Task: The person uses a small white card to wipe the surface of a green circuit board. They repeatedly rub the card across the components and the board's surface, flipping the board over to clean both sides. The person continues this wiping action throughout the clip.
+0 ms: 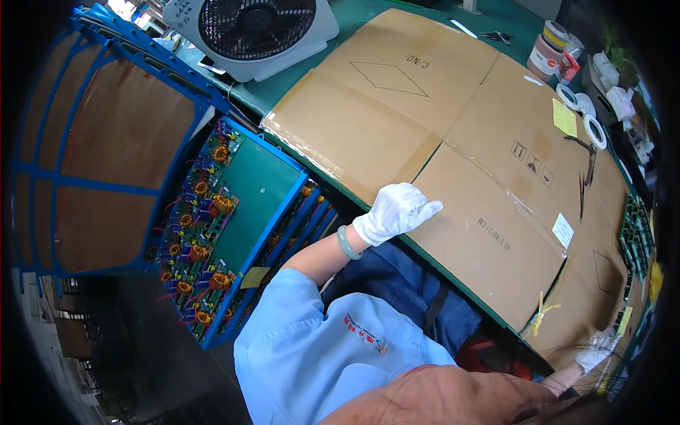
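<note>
White gloves (397, 212), green bangle (344, 243), light-blue shirt (297, 354), red print (363, 333).

Left hand (398, 211) and right hand (597, 350), white-gloved, well apart.
Left: curled closed, thumb pointing right, forearm (317, 258) bare. Right: extended far out, finger pose unclear.

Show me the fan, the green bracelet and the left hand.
Fan (258, 35): head view, on its dark grille.
Green bracelet (344, 244): head view, on its band.
Left hand (397, 211): head view, on its gloved middle.
</note>
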Demonstrator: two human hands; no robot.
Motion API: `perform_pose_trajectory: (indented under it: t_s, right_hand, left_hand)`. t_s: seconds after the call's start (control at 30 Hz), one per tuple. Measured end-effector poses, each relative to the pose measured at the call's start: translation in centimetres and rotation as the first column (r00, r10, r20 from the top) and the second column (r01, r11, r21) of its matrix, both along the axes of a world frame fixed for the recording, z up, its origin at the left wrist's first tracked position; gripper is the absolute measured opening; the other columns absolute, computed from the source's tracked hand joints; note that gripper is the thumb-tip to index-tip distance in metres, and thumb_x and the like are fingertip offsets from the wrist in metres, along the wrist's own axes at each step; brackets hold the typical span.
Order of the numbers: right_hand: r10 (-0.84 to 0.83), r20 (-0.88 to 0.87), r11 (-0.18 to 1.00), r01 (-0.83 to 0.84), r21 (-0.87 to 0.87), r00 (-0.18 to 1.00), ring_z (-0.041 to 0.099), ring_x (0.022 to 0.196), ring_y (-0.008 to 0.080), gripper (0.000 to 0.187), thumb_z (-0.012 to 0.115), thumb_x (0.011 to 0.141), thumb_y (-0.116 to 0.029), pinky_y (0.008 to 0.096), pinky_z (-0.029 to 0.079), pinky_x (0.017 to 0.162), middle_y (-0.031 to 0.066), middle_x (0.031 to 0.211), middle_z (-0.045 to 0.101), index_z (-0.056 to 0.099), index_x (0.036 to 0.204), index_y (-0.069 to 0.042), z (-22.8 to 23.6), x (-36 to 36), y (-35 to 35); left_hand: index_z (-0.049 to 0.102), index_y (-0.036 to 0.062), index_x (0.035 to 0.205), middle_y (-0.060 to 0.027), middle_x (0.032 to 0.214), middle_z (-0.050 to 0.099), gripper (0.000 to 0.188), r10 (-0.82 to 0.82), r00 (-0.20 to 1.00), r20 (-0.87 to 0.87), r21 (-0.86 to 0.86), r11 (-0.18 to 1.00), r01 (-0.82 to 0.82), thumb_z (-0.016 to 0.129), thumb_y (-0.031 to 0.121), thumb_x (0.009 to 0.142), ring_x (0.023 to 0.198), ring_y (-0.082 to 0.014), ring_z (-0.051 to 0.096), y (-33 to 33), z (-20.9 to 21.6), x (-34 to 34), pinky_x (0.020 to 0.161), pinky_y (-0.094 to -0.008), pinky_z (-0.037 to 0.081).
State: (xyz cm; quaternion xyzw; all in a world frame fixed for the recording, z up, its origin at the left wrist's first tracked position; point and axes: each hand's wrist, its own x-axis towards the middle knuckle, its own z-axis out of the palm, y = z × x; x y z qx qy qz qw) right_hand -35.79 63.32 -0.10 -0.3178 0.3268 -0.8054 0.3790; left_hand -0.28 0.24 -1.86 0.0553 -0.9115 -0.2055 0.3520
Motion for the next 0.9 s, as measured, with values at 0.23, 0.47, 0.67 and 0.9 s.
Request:
perform_pose_trajectory:
  t_s: [0.23, 0.47, 0.67, 0.9]
  right_hand:
    - [-0.505, -0.021, 0.827, 0.490, 0.275, 0.863, 0.042, 0.059, 0.0045, 0.016, 0.049, 0.097, -0.018, 0.0208, 0.037, 0.060, -0.0055, 0.071, 0.044, 0.058, 0.110, -0.013, 4.0, 10.9, -6.2]
    - [-0.715, 0.084, 0.634, 0.593, 0.497, 0.694, 0.039, 0.047, 0.0028, 0.018, 0.058, 0.092, -0.014, 0.0195, 0.032, 0.045, -0.0077, 0.063, 0.041, 0.057, 0.110, -0.015, 9.3, 19.6, -24.7]
    - [-0.507, 0.432, 0.855, 0.372, 0.362, 0.746, 0.036, 0.040, 0.0017, 0.046, 0.066, 0.089, -0.011, 0.0190, 0.029, 0.034, -0.0083, 0.060, 0.041, 0.044, 0.128, -0.020, 8.3, 24.0, -36.2]
    - [-0.327, 0.389, 0.929, 0.218, 0.298, 0.862, 0.040, 0.052, 0.0003, 0.064, 0.068, 0.088, -0.014, 0.0192, 0.032, 0.043, -0.0057, 0.085, 0.057, 0.034, 0.143, -0.015, 4.2, 25.6, -45.1]
  left_hand:
    - [0.070, 0.0042, 0.083, -0.0079, 0.077, 0.067, 0.027, -0.301, 0.952, -0.055, 0.635, 0.725, 0.266, 0.060, 0.027, 0.094, 0.067, -0.0148, 0.059, 0.5, 4.3, -2.2, 0.064, -0.0273, 0.047]
    - [0.026, 0.0047, 0.148, -0.0226, 0.144, 0.036, 0.094, -0.599, 0.647, -0.471, 0.871, -0.433, 0.233, 0.043, 0.072, 0.084, 0.130, -0.0384, 0.040, 6.4, 5.6, -10.4, 0.109, -0.0549, 0.032]
    - [0.034, 0.0136, 0.146, -0.0119, 0.150, 0.035, 0.107, -0.235, 0.538, -0.809, 0.420, -0.872, 0.251, 0.054, 0.083, 0.067, 0.134, -0.0325, 0.032, 8.3, 5.8, -10.9, 0.112, -0.0553, 0.021]
    - [0.046, 0.0069, 0.135, -0.0124, 0.135, 0.052, 0.053, -0.193, 0.828, -0.527, 0.820, -0.372, 0.436, 0.043, 0.044, 0.097, 0.119, -0.0276, 0.052, 2.6, 6.6, -9.7, 0.102, -0.0460, 0.042]
